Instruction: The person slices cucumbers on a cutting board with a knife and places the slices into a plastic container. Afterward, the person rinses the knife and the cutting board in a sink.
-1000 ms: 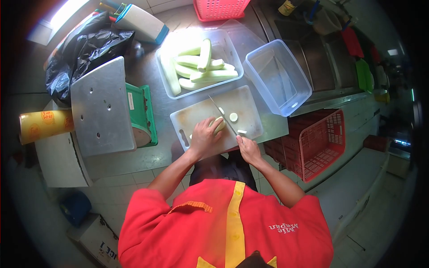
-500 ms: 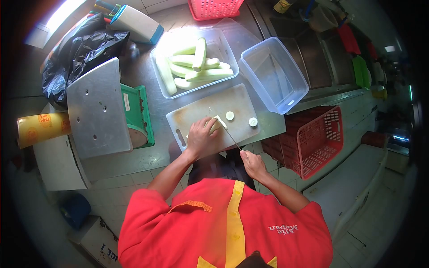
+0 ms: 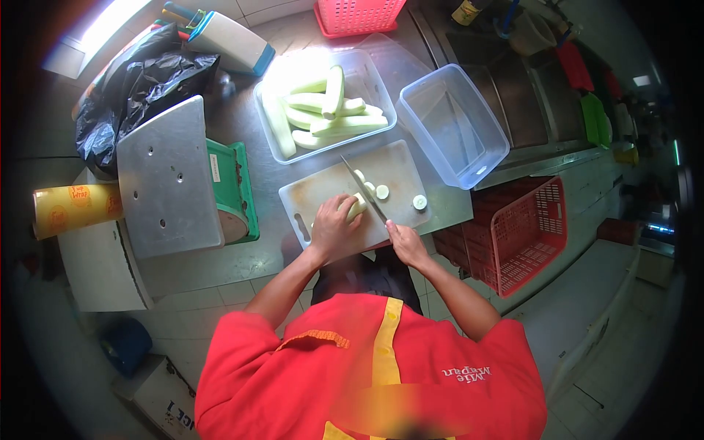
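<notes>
My left hand (image 3: 335,226) is closed on a peeled pale green cucumber (image 3: 358,207), pressing it to the white cutting board (image 3: 400,167). The palm hides most of the cucumber. In my right hand (image 3: 405,244) is the handle of a knife (image 3: 362,188), its blade pointing up and left across the board, just right of the cucumber's cut end. Small cut pieces lie along the blade. A round cucumber slice (image 3: 382,192) sits right of the knife, and an end slice (image 3: 419,202) is nearer the board's right edge.
Behind the board, a clear plastic tub (image 3: 372,73) holds several peeled cucumbers (image 3: 348,125). Another clear tub (image 3: 458,132) stands to its right. A scale (image 3: 172,183) is at left, beside a black plastic bag (image 3: 139,95). A red crate (image 3: 506,235) is below right.
The knife has lifted off the cucumber and moved right, its tip now farther up the board. Freshly cut pieces show beside the blade. My left hand still holds the cucumber.
</notes>
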`<control>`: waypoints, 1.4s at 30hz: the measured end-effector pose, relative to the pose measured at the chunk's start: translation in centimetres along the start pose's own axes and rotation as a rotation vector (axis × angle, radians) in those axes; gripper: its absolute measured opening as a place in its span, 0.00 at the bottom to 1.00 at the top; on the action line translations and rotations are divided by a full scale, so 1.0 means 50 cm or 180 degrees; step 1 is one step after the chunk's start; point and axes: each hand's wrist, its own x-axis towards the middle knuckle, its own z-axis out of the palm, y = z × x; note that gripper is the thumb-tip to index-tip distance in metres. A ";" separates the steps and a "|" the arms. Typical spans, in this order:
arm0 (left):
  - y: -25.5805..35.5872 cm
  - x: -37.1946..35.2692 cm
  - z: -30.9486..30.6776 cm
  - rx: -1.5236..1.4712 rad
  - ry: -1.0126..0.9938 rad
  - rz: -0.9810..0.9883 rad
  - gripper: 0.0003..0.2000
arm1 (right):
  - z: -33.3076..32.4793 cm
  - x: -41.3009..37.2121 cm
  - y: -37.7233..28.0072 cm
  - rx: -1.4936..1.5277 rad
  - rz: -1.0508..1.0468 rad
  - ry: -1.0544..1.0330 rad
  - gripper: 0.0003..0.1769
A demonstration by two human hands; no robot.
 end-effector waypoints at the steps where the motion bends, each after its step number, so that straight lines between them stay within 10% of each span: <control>1: -0.004 -0.003 0.002 0.0011 0.0031 -0.0026 0.20 | -0.011 -0.018 -0.017 -0.0104 -0.0036 0.0076 0.34; 24: 0.001 -0.002 -0.009 -0.0016 -0.0039 0.0003 0.20 | 0.038 0.000 0.013 -0.0579 -0.0242 0.0362 0.35; 27: 0.008 -0.009 -0.026 0.0080 -0.0192 -0.0083 0.20 | 0.004 0.036 -0.012 0.0664 0.0734 -0.0609 0.36; 33: -0.003 -0.016 -0.018 0.0050 -0.0199 -0.0194 0.22 | -0.007 -0.039 -0.045 -0.0290 -0.0341 0.0256 0.35; 42: -0.006 -0.018 -0.010 0.0049 -0.0150 -0.0173 0.22 | -0.008 -0.118 -0.028 -0.0453 -0.0026 0.0182 0.33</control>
